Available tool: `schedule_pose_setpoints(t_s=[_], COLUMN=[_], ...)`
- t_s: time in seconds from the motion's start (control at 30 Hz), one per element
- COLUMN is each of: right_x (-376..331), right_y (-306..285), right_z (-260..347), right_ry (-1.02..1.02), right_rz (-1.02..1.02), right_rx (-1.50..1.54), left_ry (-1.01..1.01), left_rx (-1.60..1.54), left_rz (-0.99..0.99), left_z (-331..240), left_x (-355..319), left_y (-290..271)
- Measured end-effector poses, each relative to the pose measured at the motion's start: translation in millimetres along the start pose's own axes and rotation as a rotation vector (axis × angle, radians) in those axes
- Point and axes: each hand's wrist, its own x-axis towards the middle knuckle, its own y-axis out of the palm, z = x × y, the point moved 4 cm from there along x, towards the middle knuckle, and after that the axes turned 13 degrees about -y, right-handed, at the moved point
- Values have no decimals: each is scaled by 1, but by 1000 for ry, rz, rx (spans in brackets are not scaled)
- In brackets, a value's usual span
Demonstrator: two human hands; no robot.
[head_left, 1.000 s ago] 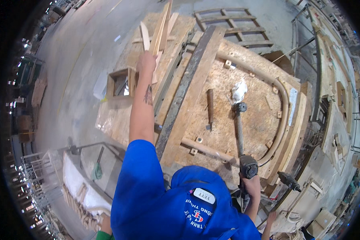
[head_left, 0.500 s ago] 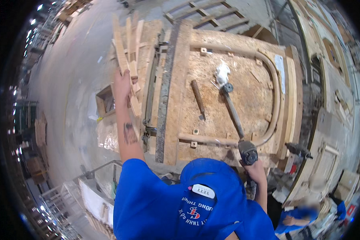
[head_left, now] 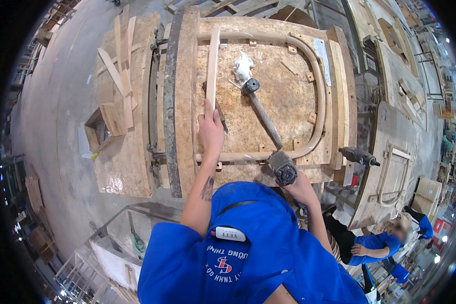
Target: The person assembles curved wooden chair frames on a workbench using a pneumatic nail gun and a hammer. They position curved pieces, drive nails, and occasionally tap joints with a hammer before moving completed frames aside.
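My left hand (head_left: 211,129) grips a pale wooden slat (head_left: 214,66) at its near end. The slat lies across the left, open side of a U-shaped bent wood frame (head_left: 320,96) on the workbench. Under and beside it shows part of a chisel-like tool (head_left: 224,123) with a wooden handle. At the bench's near edge my right hand (head_left: 300,188) is closed around a dark drill-like power tool (head_left: 282,167). A mallet (head_left: 265,119) lies inside the frame, its handle ending by that tool. A crumpled white bag or cloth (head_left: 243,67) rests beside the mallet head.
Small wooden blocks (head_left: 292,49) line the frame. Loose slats (head_left: 122,61) and an open wooden box (head_left: 97,126) lie on a board to the left. Another dark power tool (head_left: 358,155) sits at the bench's right. A co-worker in blue (head_left: 372,248) is at the lower right.
My left hand has moved right from the slat pile, bringing one slat over to the frame. My right hand keeps hold of the power tool. The whole view has shifted.
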Motion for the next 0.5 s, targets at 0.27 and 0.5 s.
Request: schedule_pose_setpoints(t_s=[0.27, 0.5], right_x=[-7, -8], right_y=[8, 14], right_z=[-5, -12], right_ry=[-6, 82], right_rz=[-11, 22], right_rx=[50, 9], left_ry=[-4, 4], left_rx=[135, 182], left_rz=[-172, -203], left_z=[12, 8], left_x=[28, 27], left_y=[28, 30])
